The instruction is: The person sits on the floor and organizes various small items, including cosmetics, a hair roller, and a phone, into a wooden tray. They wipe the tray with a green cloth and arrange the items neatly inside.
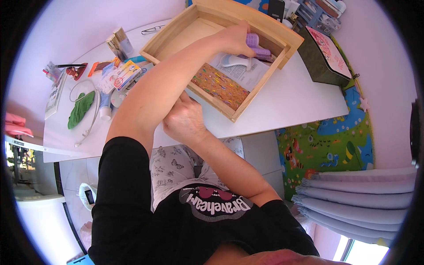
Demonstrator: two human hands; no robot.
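Observation:
A light wooden drawer (212, 100) rests on the white table, tilted away to the right. My left hand (236, 39) reaches across into its right part, closed round a purple package (256, 46), its fingertips partly hidden. Below that package lie a white-and-blue plastic item (235, 61) and a printed sheet (258, 73). A brown speckled panel (220, 86) covers the drawer's near part. Under my left forearm, my right hand (185, 118) is curled up near the table's front edge. Its fingertips are hidden, so what it holds, if anything, cannot be seen.
Left on the table (282, 104) are a green cloth-like piece (81, 109), a white cable (95, 117), a tube (105, 108), a small box (128, 74) and a pen holder (53, 73). A dark green box (324, 59) stands right of the drawer. Beyond hangs a grey curtain (353, 198).

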